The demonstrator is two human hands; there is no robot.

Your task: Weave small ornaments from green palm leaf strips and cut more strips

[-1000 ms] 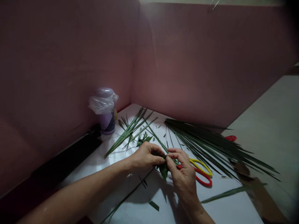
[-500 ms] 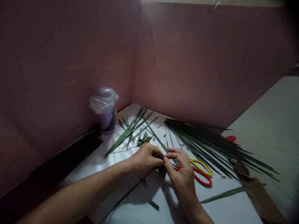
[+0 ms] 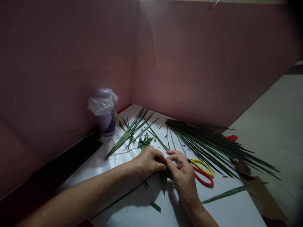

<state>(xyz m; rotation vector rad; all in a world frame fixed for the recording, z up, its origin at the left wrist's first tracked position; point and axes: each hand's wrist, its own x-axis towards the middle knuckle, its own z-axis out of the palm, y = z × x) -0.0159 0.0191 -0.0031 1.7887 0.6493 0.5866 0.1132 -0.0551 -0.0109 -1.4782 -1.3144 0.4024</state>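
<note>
Thumb and fingers of my left hand (image 3: 151, 160) pinch a dark green palm leaf piece (image 3: 163, 181) near the middle of the table. My right hand (image 3: 181, 168) grips the same piece from the other side, its fingertips meeting those of the left. Pointed leaf ends hang below the fingers; the part inside the grip is hidden. A long thin strip (image 3: 123, 197) runs from near my left hand toward the table's front. Beside and partly behind my right hand lie scissors (image 3: 204, 168) with one yellow and one red handle.
A large fan of leaf strips (image 3: 201, 138) overhangs the table's right edge. A smaller bundle (image 3: 127, 134) and cut scraps (image 3: 145, 142) lie beyond my hands. A purple bottle (image 3: 107, 123) wrapped in plastic stands at the back left. Pink walls (image 3: 180, 69) meet behind the white table (image 3: 227, 211).
My hands stay together with small finger movements. The leaf piece has turned slightly, so more of its pointed end shows below them. The whole view has shifted a little.
</note>
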